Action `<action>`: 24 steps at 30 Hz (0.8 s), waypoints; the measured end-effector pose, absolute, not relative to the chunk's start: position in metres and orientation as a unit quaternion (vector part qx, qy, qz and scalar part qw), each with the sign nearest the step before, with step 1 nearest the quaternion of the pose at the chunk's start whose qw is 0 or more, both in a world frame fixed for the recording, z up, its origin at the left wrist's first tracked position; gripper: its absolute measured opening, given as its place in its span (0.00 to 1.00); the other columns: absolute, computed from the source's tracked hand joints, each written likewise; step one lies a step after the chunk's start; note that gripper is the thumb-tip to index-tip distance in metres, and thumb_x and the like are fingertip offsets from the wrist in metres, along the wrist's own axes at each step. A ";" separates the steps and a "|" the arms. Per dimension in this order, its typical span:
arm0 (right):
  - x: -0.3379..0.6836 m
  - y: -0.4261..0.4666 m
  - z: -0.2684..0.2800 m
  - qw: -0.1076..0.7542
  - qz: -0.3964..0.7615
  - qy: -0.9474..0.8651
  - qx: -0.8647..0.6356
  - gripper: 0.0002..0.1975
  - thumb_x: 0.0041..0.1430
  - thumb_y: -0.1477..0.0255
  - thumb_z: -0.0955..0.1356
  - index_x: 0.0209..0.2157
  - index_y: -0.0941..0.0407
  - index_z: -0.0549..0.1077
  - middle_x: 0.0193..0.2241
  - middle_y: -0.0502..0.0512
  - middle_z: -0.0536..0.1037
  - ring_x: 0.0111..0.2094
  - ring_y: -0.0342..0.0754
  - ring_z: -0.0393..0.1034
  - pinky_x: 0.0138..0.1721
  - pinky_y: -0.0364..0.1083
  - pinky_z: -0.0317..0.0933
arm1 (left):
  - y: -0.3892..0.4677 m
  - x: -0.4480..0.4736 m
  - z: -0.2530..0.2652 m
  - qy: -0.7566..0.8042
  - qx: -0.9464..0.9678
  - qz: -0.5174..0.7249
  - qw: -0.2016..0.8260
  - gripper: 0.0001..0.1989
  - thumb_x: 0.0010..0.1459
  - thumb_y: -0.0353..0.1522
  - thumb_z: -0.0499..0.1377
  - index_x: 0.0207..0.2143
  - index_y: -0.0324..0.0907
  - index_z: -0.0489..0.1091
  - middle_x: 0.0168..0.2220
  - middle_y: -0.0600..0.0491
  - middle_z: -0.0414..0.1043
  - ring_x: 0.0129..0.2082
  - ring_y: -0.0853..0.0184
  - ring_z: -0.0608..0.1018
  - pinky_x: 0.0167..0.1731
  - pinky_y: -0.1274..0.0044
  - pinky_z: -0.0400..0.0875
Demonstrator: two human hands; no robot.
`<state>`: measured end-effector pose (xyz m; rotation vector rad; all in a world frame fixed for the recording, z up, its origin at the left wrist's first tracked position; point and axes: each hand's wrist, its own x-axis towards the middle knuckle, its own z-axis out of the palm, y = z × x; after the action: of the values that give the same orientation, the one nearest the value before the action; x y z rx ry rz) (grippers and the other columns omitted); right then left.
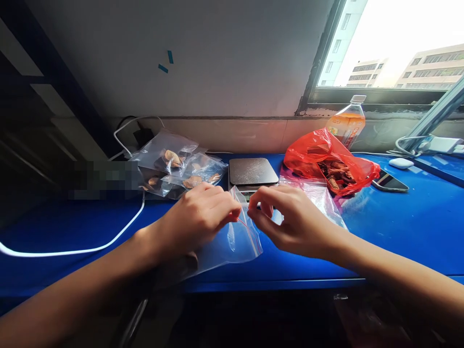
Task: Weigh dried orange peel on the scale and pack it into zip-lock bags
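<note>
A clear zip-lock bag (232, 246) with a red seal line hangs at the front edge of the blue table. My left hand (203, 212) is closed in a pinch on the bag near its seal, and a dark brown piece shows dimly in the bag's lower part. At the mouth edge of the same bag, my right hand (293, 217) is curled, with thumb and fingertips brought together on the plastic. Just beyond both hands sits a small digital scale (253, 171) with a bare metal plate. My fingers partly cover its front.
Filled zip bags of dried brown slices (172, 159) lie left of the scale. To the right are a red plastic bag (308, 152) of dried brown pieces, flat clear bags (322, 198), a phone (391, 182), a drink bottle (348, 123) and a white earphone case (400, 163). A white cable (119, 234) crosses the left side.
</note>
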<state>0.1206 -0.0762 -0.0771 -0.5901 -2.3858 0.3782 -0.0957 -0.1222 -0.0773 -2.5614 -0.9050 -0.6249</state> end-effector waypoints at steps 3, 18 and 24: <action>0.123 -0.085 -0.070 0.249 0.238 -0.910 -0.228 0.07 0.58 0.68 0.66 0.33 0.57 0.73 0.20 0.46 0.70 0.19 0.39 0.61 0.25 0.41 0.52 | -0.121 -0.098 -0.079 -0.327 -0.903 -0.216 0.173 0.07 0.67 0.28 0.53 0.35 0.40 0.67 0.30 0.53 0.73 0.30 0.65 0.73 0.37 0.71 0.65; 0.128 -0.079 -0.076 0.114 0.215 -0.952 -0.188 0.23 0.53 0.65 0.71 0.48 0.58 0.65 0.33 0.53 0.76 0.33 0.50 0.70 0.35 0.48 0.59 | -0.121 -0.102 -0.076 -0.339 -0.902 -0.209 0.168 0.07 0.68 0.28 0.53 0.37 0.41 0.71 0.32 0.53 0.76 0.33 0.65 0.76 0.41 0.69 0.66; 0.130 -0.077 -0.077 0.096 0.240 -0.949 -0.180 0.19 0.54 0.66 0.71 0.46 0.55 0.66 0.37 0.55 0.77 0.38 0.51 0.72 0.39 0.49 0.62 | -0.122 -0.100 -0.076 -0.332 -0.905 -0.209 0.166 0.08 0.68 0.28 0.53 0.38 0.41 0.71 0.32 0.52 0.76 0.33 0.64 0.75 0.41 0.68 0.67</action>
<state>0.1300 -0.0770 -0.0772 -0.5325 -2.8130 0.7100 -0.1002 -0.1221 -0.0759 -2.5765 -0.9465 -0.5953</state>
